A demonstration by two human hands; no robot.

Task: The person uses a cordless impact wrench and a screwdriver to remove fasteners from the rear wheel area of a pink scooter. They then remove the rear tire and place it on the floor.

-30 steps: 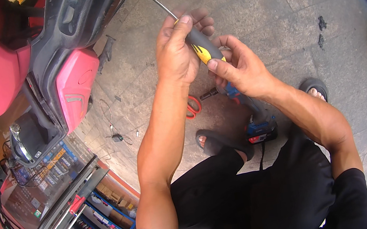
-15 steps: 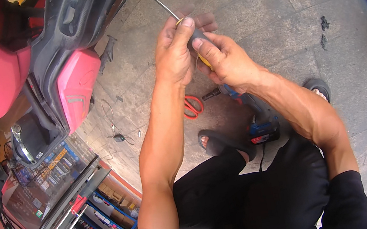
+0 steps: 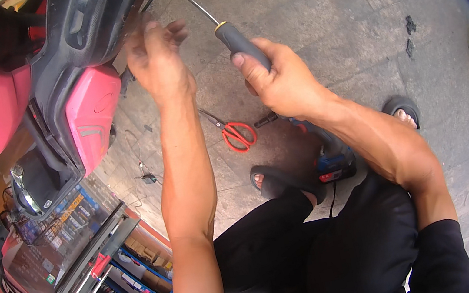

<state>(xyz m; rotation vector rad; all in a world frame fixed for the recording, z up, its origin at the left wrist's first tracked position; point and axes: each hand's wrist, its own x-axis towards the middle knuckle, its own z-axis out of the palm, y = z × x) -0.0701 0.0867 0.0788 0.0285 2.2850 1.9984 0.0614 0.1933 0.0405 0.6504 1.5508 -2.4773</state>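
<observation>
In my right hand (image 3: 282,77) is a long screwdriver (image 3: 243,44) with a dark grey handle and a yellow ring. My fingers wrap its handle, and its steel shaft slants up and left to the underside of the black scooter body (image 3: 83,32); the tip is hard to make out there. Beside that body my left hand (image 3: 160,63) is raised, slightly blurred, its fingers apart and off the screwdriver. Nothing shows in it. Whether its fingertips touch the scooter I cannot tell.
Red-handled scissors (image 3: 239,138) lie on the paved floor (image 3: 338,26) beside a blue cordless power tool (image 3: 334,158), near my sandalled feet. Pink scooter panels (image 3: 96,116) stand at left. Below them are a glass display case (image 3: 70,231) and blue-edged shelves (image 3: 140,284). A thin wire (image 3: 143,168) lies nearby.
My left hand has let go of the screwdriver and moved left toward the scooter body. My right hand keeps hold of the handle. The view has shifted slightly, showing more of the scissors.
</observation>
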